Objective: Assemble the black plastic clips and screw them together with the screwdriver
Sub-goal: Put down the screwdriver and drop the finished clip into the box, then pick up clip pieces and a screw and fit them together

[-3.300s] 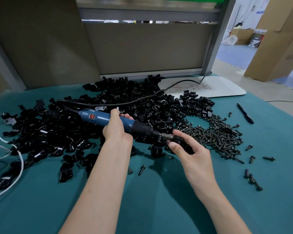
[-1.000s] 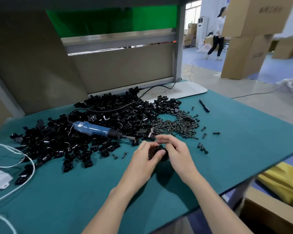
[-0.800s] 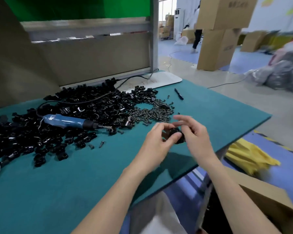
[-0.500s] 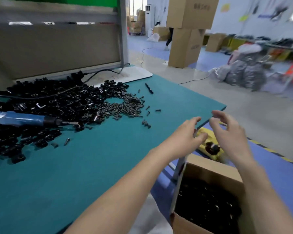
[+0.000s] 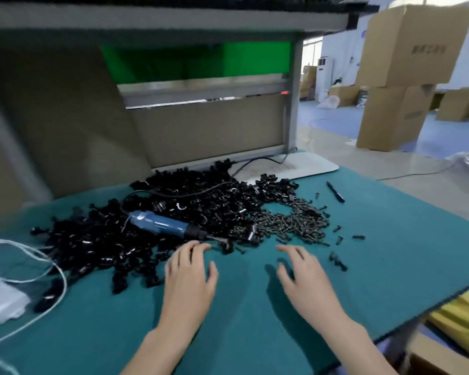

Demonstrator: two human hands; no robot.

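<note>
Both hands empty, fingers spread, apart: left hand [image 5: 190,277] just in front of the screwdriver [image 5: 163,228] tip, right hand [image 5: 301,280] further right of it. Risk: a hasty grab into the heap could scatter parts or knock the screwdriver, and the loose screws [image 5: 293,226] right of its tip may roll away. Black plastic clips [image 5: 214,207]: small, glossy, piled in a tangled heap round and behind the screwdriver. Single shapes are too blurred to tell.

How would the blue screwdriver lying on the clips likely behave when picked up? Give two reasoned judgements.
The blue screwdriver looks rigid, so probably lifts as one piece. Its round barrel may roll on the mat. The trailing black cable would likely drag.
</note>
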